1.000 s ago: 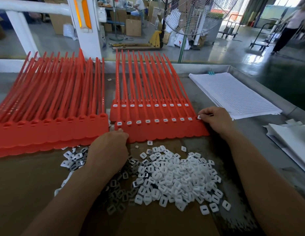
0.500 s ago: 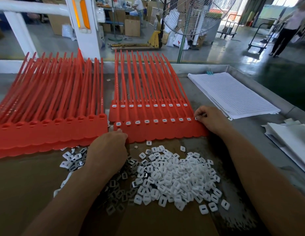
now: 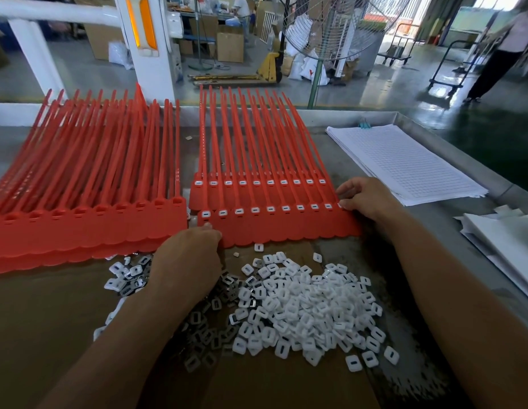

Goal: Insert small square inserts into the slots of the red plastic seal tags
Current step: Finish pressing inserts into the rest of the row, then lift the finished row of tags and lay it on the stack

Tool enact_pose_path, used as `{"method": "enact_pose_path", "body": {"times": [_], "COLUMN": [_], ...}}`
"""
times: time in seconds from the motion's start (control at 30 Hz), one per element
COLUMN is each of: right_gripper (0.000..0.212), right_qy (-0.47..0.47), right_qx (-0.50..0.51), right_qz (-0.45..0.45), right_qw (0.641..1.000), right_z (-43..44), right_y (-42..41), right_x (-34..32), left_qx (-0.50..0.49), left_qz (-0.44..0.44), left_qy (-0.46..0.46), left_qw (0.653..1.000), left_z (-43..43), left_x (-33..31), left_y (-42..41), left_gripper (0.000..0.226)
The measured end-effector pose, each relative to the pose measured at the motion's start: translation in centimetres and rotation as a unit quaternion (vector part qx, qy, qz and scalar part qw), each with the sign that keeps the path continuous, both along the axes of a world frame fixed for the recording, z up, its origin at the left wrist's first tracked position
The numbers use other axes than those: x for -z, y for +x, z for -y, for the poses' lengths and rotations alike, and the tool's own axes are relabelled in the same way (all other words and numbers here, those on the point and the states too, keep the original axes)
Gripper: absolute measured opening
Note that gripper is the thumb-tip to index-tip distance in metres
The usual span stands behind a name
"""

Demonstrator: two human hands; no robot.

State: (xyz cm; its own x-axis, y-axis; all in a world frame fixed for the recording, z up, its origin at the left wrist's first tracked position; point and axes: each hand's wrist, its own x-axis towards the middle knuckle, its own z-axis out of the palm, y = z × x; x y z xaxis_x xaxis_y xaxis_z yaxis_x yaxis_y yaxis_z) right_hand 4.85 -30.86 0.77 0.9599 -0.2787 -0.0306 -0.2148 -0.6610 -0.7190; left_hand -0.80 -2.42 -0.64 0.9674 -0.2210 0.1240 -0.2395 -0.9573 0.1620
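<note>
— Where are the red tags?
— The front strip of red tags [image 3: 286, 228] lies mid-frame on the worktop [image 3: 439, 222], with white inserts seated in its slots. The loose pile of inserts [image 3: 301, 308] sits just below it.
— And the hands?
— The right hand [image 3: 366, 199], fingers curled, pinches an insert [image 3: 341, 205] at the strip's right end. The left hand [image 3: 189, 255] is curled at the strip's lower-left corner; I cannot tell whether it holds anything.

Bare left hand [image 3: 187, 261] and right hand [image 3: 367, 199], forearms bare too.
</note>
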Motion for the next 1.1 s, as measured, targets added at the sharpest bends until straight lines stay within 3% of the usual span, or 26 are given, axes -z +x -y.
{"method": "enact_pose_path", "body": {"times": [0.27, 0.5, 0.67, 0.83, 1.1], "right_gripper": [0.015, 0.004, 0.006, 0.01, 0.01], "right_qy": [-0.042, -0.084, 0.001, 0.042, 0.063], "right_qx": [0.035, 0.054, 0.064, 0.027, 0.008], "right_qz": [-0.044, 0.039, 0.026, -0.046, -0.071], "right_qw": [0.998, 0.994, 0.998, 0.998, 0.995], "right_z": [-0.3, 0.1, 0.8, 1.0, 0.8], "right_y": [0.6, -0.8, -2.3, -3.6, -4.1], "right_x": [-0.7, 0.9, 0.6, -0.2, -0.6], "left_qx": [-0.001, 0.003, -0.001, -0.003, -0.013], "left_qz": [-0.002, -0.013, -0.024, -0.028, 0.103], "left_qy": [-0.003, -0.003, -0.011, -0.077, -0.227], "left_qw": [1.0, 1.0, 1.0, 0.997, 0.968], "left_z": [0.0, 0.2, 0.0, -0.3, -0.5], "left_x": [0.0, -0.2, -0.1, 0.1, -0.3], "left_y": [-0.1, -0.1, 0.0, 0.1, -0.1], "left_gripper": [0.04, 0.04, 0.041, 0.045, 0.033]}}
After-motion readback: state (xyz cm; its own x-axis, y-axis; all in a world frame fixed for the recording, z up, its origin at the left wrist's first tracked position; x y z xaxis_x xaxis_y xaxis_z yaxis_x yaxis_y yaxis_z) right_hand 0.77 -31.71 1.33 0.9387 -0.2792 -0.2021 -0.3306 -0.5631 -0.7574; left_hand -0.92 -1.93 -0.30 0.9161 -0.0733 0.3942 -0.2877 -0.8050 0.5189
